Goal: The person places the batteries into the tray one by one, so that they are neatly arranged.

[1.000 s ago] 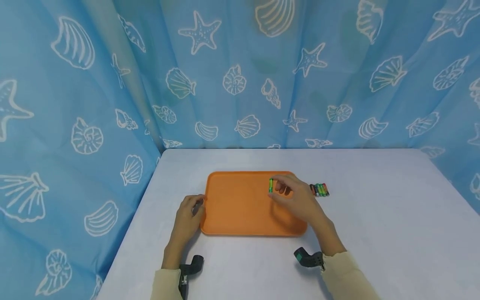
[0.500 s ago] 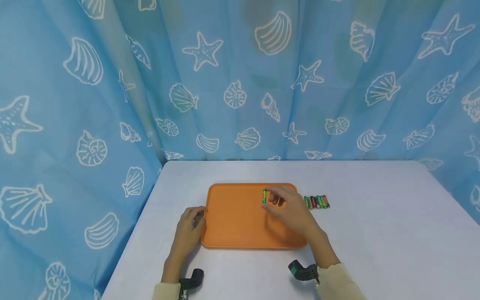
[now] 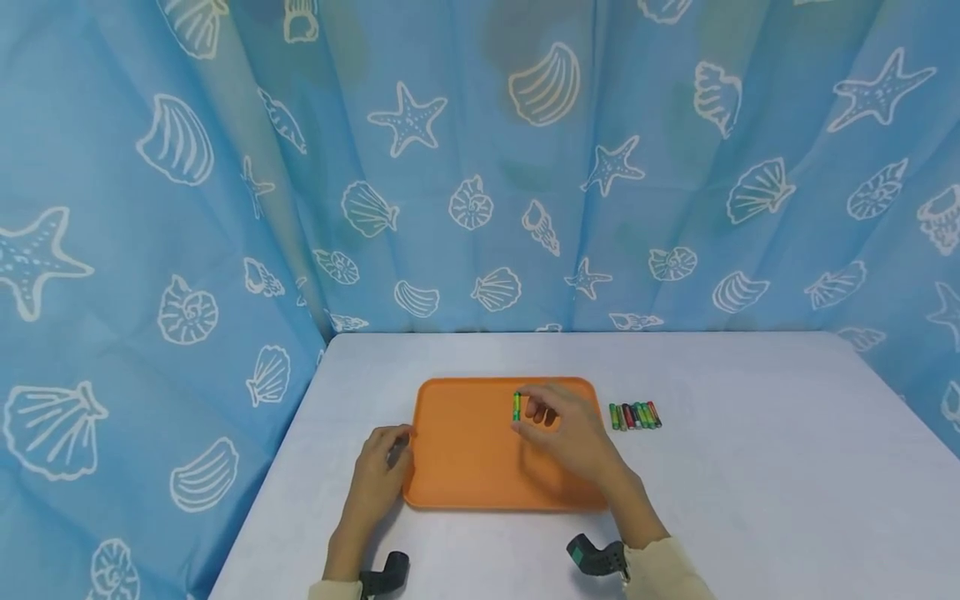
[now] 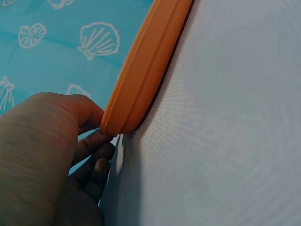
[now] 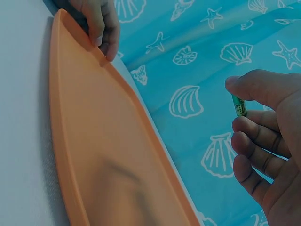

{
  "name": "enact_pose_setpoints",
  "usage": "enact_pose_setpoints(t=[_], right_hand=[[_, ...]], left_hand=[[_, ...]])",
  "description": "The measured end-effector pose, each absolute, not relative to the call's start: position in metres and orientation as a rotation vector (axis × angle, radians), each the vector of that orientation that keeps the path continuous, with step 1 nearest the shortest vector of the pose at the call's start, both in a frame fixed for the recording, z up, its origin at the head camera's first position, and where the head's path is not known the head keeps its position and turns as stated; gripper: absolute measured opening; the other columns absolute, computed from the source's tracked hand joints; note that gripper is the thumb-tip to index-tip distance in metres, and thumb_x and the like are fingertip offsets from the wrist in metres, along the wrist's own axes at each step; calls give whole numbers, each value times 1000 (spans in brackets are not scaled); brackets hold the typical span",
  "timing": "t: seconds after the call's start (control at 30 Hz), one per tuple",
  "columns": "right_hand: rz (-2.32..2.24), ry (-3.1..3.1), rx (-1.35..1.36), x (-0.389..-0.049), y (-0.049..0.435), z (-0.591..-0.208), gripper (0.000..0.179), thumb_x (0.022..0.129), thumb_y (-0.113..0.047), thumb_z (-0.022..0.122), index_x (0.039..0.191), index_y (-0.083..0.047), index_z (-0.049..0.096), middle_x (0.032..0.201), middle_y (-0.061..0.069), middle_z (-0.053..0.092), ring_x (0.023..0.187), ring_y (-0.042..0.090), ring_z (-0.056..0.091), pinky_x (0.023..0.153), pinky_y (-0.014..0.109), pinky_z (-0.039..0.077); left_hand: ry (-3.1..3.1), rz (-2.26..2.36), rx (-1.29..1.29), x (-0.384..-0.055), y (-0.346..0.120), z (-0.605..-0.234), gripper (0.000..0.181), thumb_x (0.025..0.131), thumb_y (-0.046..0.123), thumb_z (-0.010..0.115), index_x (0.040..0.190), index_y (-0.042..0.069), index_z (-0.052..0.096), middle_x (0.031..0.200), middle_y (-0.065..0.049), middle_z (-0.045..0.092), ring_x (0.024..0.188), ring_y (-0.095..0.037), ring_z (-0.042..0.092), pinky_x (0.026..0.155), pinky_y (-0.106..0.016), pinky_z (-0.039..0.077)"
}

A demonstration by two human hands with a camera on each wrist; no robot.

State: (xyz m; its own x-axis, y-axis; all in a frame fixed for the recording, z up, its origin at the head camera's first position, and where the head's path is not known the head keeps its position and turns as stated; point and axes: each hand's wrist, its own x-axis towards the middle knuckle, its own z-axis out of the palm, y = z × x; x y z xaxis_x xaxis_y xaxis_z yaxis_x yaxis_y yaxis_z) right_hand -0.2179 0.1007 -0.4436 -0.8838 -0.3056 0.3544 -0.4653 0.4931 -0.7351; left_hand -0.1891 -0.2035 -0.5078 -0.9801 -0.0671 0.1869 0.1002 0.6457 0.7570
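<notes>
1. Battery (image 3: 517, 407), green and yellow, is held up over the right part of the orange tray (image 3: 465, 450); the right wrist view shows it clear of the tray floor.
2. The right hand (image 3: 573, 442) pinches it by its two ends, thumb at one and a fingertip at the other.
3. Over the last second this hand has slid left across the tray, taking the battery farther from the tray's right side.
4. That shift uncovers the row of batteries (image 3: 635, 415) lying side by side on the table (image 3: 750, 467), just right of the tray; the hand hid part of it a second ago.
5. The left hand (image 3: 378, 473) stays at the tray's left edge, its fingers touching the rim; I cannot tell whether it grips or only rests there.
6. The head view has tipped upward, so table and tray sit lower in it; the tray itself seems not to have moved.
7. For the work, I judge this as mid-carry: the battery is away from the row and not yet set down.
</notes>
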Motion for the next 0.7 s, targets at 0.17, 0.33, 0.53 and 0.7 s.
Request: enact_pose_setpoints(t=[0.17,0.33,0.53,0.7], right_hand=[[1316,-2541,685,-219,96,-446,41,87,-29,80,123,-14,67,90,-7,57,82,13,54,72,31,52],[1339,-2545,673,-217,91,-448,42,86,-29,81,123,-17,68,88,-8,57,81,13,55,70,32,53],[1367,-2535,705,-218,84,-448,42,87,-28,80,124,-17,67,91,-7,58,83,14,55,72,34,54],[1384,-2529,700,-220,79,-446,42,87,-28,80,125,-14,67,91,-7,58,83,13,56,72,31,53]], left_hand=[[-2653,-1232,-43,-189,-203,-508,32,99,12,61,130,10,64,123,-5,59,122,-27,53,104,-50,46],[-2653,-1240,-47,-186,-201,-513,32,98,11,61,130,11,64,123,-4,59,121,-27,54,103,-50,46],[-2657,-1238,0,-187,-199,-513,32,98,15,61,130,13,64,122,-2,59,122,-26,54,103,-49,46],[-2673,-1232,11,-188,-200,-509,32,98,15,61,130,13,64,123,-2,58,123,-26,53,104,-50,46]])
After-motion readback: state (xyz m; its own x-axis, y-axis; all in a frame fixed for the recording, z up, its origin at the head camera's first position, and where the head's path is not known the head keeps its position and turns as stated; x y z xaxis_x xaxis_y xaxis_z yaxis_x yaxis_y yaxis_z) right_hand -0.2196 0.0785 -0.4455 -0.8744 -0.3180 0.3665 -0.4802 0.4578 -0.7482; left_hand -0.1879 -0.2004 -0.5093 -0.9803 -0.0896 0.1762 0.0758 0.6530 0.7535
